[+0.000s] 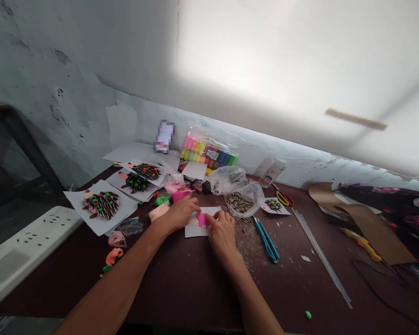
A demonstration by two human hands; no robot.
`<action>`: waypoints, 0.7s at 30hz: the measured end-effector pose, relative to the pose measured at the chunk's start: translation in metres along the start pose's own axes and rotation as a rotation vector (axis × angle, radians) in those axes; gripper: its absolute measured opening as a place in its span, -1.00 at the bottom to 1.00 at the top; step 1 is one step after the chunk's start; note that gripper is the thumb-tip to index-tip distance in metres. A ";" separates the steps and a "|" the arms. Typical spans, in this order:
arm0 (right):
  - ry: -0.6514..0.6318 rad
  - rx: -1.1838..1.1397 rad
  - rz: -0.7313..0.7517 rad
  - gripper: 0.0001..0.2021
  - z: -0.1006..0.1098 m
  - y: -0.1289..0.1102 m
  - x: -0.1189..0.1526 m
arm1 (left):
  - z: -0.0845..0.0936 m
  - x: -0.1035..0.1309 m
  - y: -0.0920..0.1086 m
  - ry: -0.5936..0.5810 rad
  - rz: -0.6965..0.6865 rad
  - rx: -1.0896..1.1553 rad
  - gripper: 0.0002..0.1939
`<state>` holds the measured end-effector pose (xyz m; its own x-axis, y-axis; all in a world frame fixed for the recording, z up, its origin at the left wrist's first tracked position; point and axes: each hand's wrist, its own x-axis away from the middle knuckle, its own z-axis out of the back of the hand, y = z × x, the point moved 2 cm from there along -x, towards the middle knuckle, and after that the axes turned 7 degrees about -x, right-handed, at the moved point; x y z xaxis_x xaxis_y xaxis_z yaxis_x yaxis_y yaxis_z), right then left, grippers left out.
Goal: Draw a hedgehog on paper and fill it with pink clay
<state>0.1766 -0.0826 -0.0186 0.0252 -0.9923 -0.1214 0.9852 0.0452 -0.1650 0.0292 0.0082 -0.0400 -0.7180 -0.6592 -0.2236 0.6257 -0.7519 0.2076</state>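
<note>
A small white card (192, 232) lies flat on the dark table, with a flattened piece of pink modelling clay (201, 219) on it. My left hand (181, 213) comes in from the left, its bent fingers closed at the clay's upper left edge. From the right, my right hand (223, 232) curls over the card, thumb and fingertips pressed against the clay's right side. A light pink shape on the card is partly covered by my hands. Just right of the card, a plastic bag (246, 197) holds striped sunflower seeds (238, 203).
Cards with seed-and-clay hedgehogs (103, 204) lie at left, near a white power strip (38, 246). A pack of coloured clay (209, 151) leans on the wall. Rightward are a teal utility knife (266, 239), scissors (284, 196), glue sticks (323, 258) and brown cardboard (380, 232).
</note>
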 end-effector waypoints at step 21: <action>0.015 0.081 0.012 -0.68 0.004 -0.002 0.009 | -0.002 0.000 0.002 -0.017 0.007 0.009 -0.56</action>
<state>0.1758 -0.0923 -0.0154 0.0348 -0.9899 -0.1372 0.9954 0.0465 -0.0835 0.0310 0.0072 -0.0411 -0.7187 -0.6640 -0.2063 0.6279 -0.7473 0.2177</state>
